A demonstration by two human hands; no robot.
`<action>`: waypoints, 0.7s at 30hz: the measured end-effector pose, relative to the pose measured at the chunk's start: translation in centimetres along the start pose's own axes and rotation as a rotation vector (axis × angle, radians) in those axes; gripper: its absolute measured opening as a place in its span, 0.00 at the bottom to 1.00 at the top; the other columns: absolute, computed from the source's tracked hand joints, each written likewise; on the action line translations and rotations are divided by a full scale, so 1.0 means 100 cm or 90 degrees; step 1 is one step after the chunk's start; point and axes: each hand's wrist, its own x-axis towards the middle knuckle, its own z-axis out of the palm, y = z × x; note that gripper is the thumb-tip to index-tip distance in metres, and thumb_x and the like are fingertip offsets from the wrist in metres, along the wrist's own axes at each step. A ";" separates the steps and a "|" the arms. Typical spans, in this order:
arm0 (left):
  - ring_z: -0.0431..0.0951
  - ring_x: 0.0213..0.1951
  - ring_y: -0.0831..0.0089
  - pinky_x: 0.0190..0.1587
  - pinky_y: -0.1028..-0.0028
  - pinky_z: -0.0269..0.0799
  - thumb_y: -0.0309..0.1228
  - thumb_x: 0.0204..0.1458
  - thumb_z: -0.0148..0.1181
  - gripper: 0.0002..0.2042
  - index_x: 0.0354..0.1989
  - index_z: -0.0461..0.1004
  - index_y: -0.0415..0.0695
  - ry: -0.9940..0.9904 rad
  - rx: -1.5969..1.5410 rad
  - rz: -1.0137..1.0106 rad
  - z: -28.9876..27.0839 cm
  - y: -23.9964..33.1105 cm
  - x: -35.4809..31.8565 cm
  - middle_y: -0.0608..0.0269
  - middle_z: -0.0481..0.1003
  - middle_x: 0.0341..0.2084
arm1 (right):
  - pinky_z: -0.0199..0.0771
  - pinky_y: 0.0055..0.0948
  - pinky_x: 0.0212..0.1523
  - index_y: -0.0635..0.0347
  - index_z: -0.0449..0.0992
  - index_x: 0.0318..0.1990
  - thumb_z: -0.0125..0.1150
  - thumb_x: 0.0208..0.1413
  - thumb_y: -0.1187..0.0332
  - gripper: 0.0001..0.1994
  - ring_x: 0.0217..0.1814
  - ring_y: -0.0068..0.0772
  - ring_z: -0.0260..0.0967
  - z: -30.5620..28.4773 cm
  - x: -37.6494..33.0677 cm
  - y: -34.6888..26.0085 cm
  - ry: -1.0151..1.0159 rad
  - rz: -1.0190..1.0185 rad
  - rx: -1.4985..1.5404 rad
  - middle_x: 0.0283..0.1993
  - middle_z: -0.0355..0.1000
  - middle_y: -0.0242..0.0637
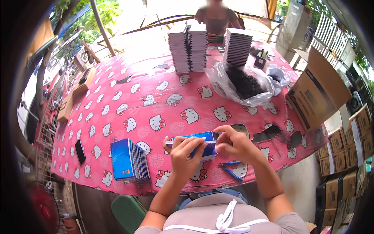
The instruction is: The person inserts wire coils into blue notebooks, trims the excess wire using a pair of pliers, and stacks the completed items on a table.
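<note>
Near the table's front edge, my left hand (185, 154) grips a thin blue notebook (205, 135) with its fingers over the edge facing me. At the notebook's right end, the fingers of my right hand (234, 143) are pinched together; whatever sits between them is too small to make out. Another blue-covered notebook (210, 155) shows underneath. Blue-handled pliers (232, 171) lie just below my right hand. To the left stands a fanned pile of blue spiral notebooks (123, 160).
A phone (80, 151) lies at left on the pink tablecloth (128, 97). Farther off are tall notebook stacks (179, 52) and a plastic bag (259, 99) of black coils (243, 82). Black scraps (268, 133) and an open cardboard box (317, 91) are at right. A person (218, 19) sits opposite.
</note>
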 end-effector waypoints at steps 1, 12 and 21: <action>0.75 0.35 0.69 0.48 0.68 0.64 0.27 0.38 0.72 0.10 0.31 0.81 0.45 0.003 0.017 -0.006 0.000 0.003 0.002 0.64 0.80 0.30 | 0.73 0.33 0.34 0.59 0.74 0.45 0.65 0.49 0.75 0.14 0.36 0.39 0.73 -0.001 -0.005 0.003 0.034 -0.064 -0.086 0.35 0.73 0.40; 0.74 0.36 0.71 0.49 0.67 0.57 0.30 0.36 0.73 0.10 0.30 0.81 0.47 -0.004 0.048 0.029 0.007 0.002 0.004 0.68 0.79 0.28 | 0.72 0.38 0.33 0.58 0.76 0.33 0.61 0.53 0.70 0.04 0.36 0.43 0.72 -0.002 -0.001 -0.017 0.065 -0.124 -0.266 0.32 0.71 0.39; 0.74 0.39 0.68 0.50 0.64 0.58 0.32 0.35 0.73 0.15 0.34 0.80 0.48 -0.024 0.043 0.042 0.007 0.002 0.008 0.68 0.78 0.30 | 0.69 0.40 0.54 0.60 0.72 0.48 0.69 0.41 0.70 0.23 0.58 0.48 0.65 -0.060 0.012 0.126 -0.129 0.024 -0.453 0.55 0.68 0.45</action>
